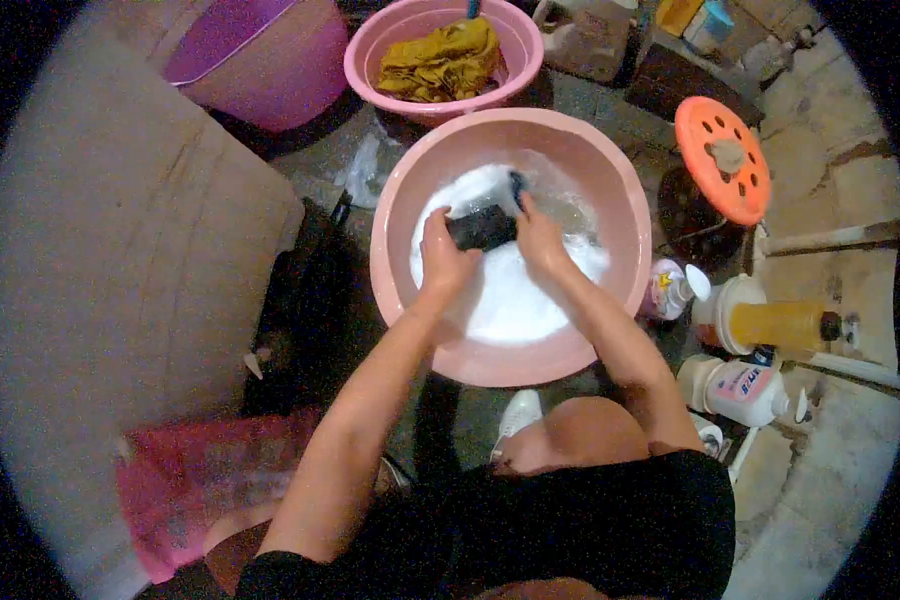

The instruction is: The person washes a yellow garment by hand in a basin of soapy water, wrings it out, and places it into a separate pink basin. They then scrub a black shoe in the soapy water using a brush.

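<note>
A large pink basin (390,260) full of white suds (515,300) stands in front of me. Over the foam, my left hand (446,256) grips the near left side of a black, flat-looking item (482,230), its thumb along the near edge. I cannot make out what kind of item this is. My right hand (540,238) is at the item's right end, its fingers closed round a narrow dark-blue piece (516,188) that resembles a brush or a handle. Its lower part is hidden by the fingers.
Behind is a smaller pink tub (358,75) holding mustard-coloured cloth (440,62), beside a purple bucket (280,70). To the right are an orange stool (745,185), a pump bottle (667,290), a yellow-liquid bottle (775,325) and a white bottle (748,392). A pink crate (200,480) sits lower left.
</note>
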